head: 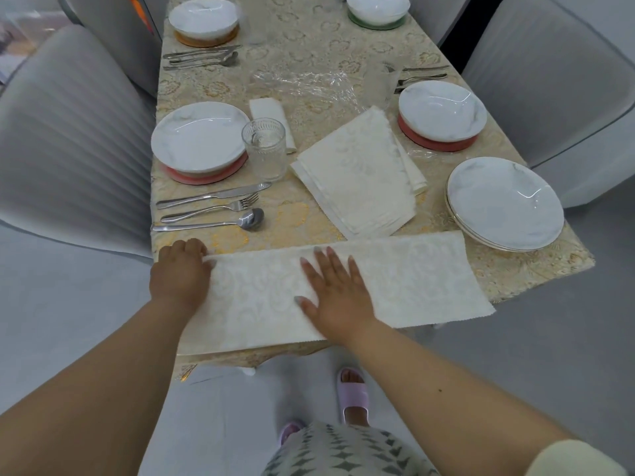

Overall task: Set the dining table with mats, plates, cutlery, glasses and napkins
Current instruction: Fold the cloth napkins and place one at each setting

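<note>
A cream napkin (395, 283) lies along the worktop's (309, 46) near edge — left hand (180, 271) pinching its left end, right hand (331, 290) spread flat on it. Beyond: five plate settings, two glasses.

No readable text, labels, brands or numbers can be made out anywhere here. Only woven floral patterns are seen on the tablecloth (309, 42) and the cream napkins (357, 173), and nothing is printed on the marbled plates (199, 135). An orange patch is glimpsed on something behind the far-left chair (137, 12), but it's too blurred and cut off for any lettering to be told.
</note>
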Demonstrator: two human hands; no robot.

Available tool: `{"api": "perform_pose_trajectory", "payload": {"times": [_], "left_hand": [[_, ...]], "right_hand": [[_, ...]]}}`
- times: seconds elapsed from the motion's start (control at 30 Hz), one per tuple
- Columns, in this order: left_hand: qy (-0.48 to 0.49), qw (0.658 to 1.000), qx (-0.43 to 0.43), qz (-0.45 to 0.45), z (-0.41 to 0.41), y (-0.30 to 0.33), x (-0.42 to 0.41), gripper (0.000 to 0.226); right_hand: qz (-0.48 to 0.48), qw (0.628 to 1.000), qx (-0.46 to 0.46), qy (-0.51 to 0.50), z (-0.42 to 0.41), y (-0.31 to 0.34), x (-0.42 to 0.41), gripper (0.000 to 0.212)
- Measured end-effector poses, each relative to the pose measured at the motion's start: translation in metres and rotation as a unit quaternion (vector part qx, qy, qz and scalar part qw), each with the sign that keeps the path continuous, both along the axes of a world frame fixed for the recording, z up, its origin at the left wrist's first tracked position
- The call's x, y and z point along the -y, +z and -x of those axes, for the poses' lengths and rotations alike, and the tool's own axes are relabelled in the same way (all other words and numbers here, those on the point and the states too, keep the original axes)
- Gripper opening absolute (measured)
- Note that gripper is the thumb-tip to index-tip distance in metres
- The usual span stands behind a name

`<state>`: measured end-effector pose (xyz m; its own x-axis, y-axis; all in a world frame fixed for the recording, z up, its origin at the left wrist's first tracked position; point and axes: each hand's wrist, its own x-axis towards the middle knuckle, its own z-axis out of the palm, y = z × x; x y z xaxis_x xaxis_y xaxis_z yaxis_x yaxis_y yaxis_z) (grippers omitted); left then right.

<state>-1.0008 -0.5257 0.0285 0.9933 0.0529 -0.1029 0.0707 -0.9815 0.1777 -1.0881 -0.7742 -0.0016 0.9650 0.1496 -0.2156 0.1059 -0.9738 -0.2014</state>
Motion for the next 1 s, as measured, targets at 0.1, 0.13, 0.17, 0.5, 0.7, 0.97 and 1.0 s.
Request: {"api": "perform_pose_trajectory", "payload": {"times": [0.1,0.13,0.17,0.5,0.7,0.97,1.0], "left_hand": [[0.03,0.998,-0.049,0.0,-0.009,0.004,-0.006,0.03],[0.039,0.997,-0.072,0.001,-0.011,0.006,-0.009,0.033],[0.044,0.995,-0.088,0.011,-0.012,0.007,-0.012,0.035],[0.193,0.847,-0.25,0.427,0.008,0.051,-0.018,0.022],[0.119,0.787,-0.325,0.51,0.012,0.09,0.026,0.009],[0.063,0.752,-0.393,0.526,0.013,0.097,0.141,0.019],[0.066,0.75,-0.391,0.529,0.012,0.095,0.154,0.02]], "right_hand": [[0.015,1.0,0.0,-0.007,-0.001,-0.002,-0.007,0.076],[0.016,1.0,0.002,-0.009,-0.001,-0.002,-0.008,0.076],[0.018,1.0,0.004,-0.009,0.0,-0.002,-0.008,0.075],[0.026,1.0,-0.015,-0.005,0.0,0.003,-0.008,0.074],[0.023,0.999,-0.033,0.001,-0.002,0.005,-0.007,0.081],[-0.506,0.806,-0.125,-0.28,-0.012,0.066,0.035,0.051],[-0.565,0.748,-0.137,-0.321,-0.011,0.072,0.047,0.056]]}}
